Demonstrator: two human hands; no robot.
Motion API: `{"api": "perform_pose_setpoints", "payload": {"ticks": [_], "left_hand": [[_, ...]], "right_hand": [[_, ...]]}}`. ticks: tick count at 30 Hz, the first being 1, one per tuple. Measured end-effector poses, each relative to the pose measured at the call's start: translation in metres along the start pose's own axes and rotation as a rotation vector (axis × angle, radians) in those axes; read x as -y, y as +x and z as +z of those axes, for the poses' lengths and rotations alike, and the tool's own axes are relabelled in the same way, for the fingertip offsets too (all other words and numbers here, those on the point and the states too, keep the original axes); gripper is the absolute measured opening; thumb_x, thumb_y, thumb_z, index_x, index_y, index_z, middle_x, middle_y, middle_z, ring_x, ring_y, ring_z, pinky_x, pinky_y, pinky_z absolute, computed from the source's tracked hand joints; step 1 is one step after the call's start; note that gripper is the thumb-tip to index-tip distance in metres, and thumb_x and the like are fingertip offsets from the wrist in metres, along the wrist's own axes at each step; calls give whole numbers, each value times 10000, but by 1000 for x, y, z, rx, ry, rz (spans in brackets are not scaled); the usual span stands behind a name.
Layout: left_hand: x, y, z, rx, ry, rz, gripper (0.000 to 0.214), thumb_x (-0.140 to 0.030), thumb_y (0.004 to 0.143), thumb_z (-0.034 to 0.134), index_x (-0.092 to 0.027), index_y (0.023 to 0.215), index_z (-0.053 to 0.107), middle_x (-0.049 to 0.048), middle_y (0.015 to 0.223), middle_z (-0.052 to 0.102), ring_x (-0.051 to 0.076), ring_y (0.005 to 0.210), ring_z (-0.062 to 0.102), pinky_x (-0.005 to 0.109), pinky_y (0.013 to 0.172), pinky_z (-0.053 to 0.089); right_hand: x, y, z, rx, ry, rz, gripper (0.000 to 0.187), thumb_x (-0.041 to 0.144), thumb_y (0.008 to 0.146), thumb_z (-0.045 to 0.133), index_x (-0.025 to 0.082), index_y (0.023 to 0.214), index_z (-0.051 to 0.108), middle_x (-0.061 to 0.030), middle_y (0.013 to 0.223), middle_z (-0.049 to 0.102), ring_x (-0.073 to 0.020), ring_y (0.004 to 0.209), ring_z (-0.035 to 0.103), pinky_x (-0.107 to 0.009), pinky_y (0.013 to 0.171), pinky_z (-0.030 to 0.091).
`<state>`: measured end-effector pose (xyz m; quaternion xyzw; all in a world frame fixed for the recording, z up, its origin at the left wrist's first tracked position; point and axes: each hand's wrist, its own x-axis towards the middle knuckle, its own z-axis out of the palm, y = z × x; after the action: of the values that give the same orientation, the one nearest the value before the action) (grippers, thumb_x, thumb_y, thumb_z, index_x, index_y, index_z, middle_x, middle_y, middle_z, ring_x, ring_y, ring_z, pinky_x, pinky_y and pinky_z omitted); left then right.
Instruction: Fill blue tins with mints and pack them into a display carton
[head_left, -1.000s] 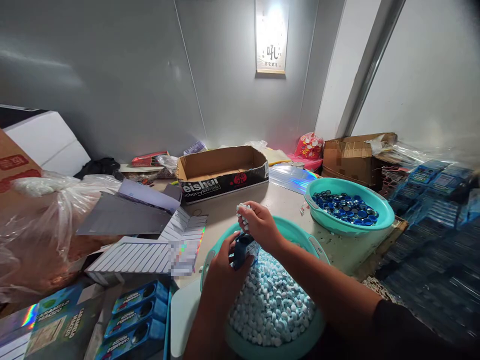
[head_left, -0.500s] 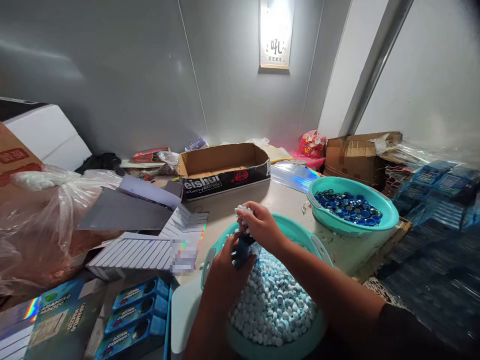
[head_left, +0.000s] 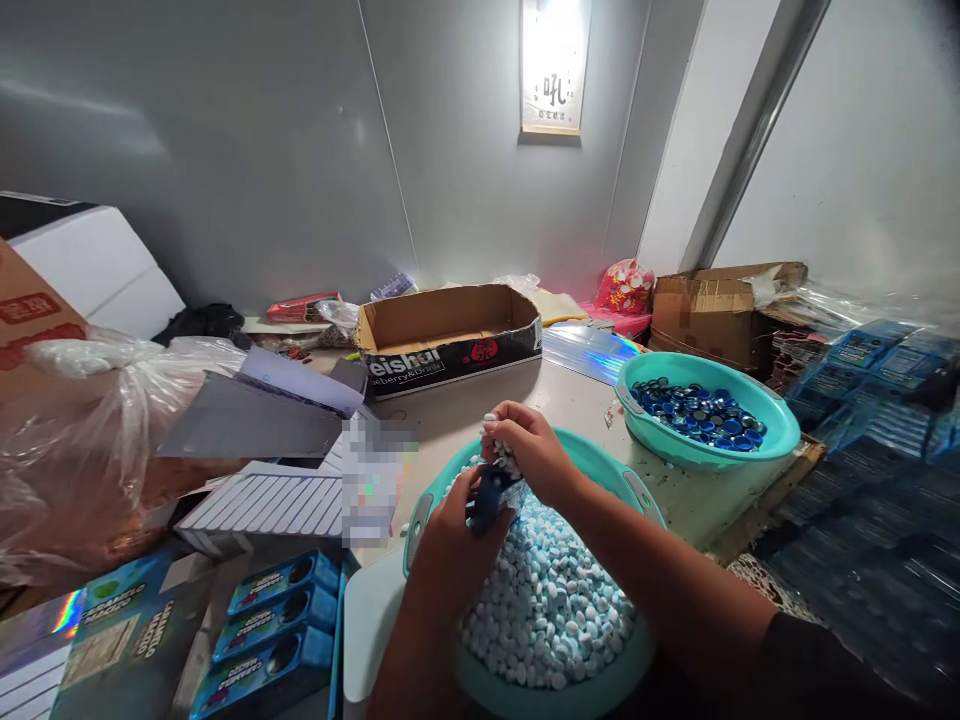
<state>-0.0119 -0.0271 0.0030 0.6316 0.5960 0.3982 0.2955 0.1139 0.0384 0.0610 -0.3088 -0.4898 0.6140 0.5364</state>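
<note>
My left hand (head_left: pixel 456 515) is wrapped round a small dark blue container (head_left: pixel 489 497), tilted above the near turquoise basin (head_left: pixel 592 462). White and pale blue candies (head_left: pixel 551 605), shaped like tablets, fill much of that basin. Closed on several of the same candies, my right hand (head_left: pixel 531 448) is right at the container's upper end. Some of the candies show between its fingers and the container. The container's opening is mostly hidden by my fingers.
On the right stands a second turquoise basin (head_left: pixel 780 425) with blue round lids (head_left: pixel 701 415). A cut-down carton (head_left: pixel 457 365) sits behind. At lower left, blue printed boxes (head_left: pixel 277 625) have round holes. Stacked blue packs (head_left: pixel 862 500) fill the right side.
My right hand has shifted slightly right and down, closer against the blue container. Fewer candies show at its fingertips. My left hand has barely moved.
</note>
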Motion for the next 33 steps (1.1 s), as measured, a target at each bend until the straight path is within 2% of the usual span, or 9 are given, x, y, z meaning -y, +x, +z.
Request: {"api": "perform_pose_setpoints", "payload": {"ticks": [5,10,20,26,33], "left_hand": [[4,2,2,-13,-24,37,530,-401,785,668,-243,1279,555,88,1186,697,269,1065,683,433,922,561],[2,0,0,0,-27,28,512,-388,780,677,-250,1261,570,74,1156,710,267,1063,688,424,921,557],[3,0,2,-14,-31,29,473,-383,779,681,-251,1223,584,67,1129,717,258,1032,696,417,912,558],[1,-1,0,-4,-17,3,508,-409,776,693,-254,1246,579,64,1108,723,260,990,708,415,890,563],[2,-2,-3,26,-111,116,515,-441,827,663,-232,1284,549,84,1203,697,241,1052,693,371,892,570]], "right_hand": [[1,0,-1,78,189,15,106,206,644,603,194,659,499,30,619,593,-115,529,521,-248,544,387],[1,1,-1,98,235,-28,110,247,709,588,196,657,506,22,573,569,-130,525,512,-257,538,368],[4,-3,-2,157,219,46,228,366,774,611,194,651,525,23,567,550,-144,558,557,-277,598,425],[6,-6,0,165,191,44,397,475,790,625,200,537,489,22,503,526,-144,501,548,-278,551,415],[8,-9,-2,175,96,7,448,545,819,617,207,554,489,33,483,542,-139,436,543,-322,630,452]]}}
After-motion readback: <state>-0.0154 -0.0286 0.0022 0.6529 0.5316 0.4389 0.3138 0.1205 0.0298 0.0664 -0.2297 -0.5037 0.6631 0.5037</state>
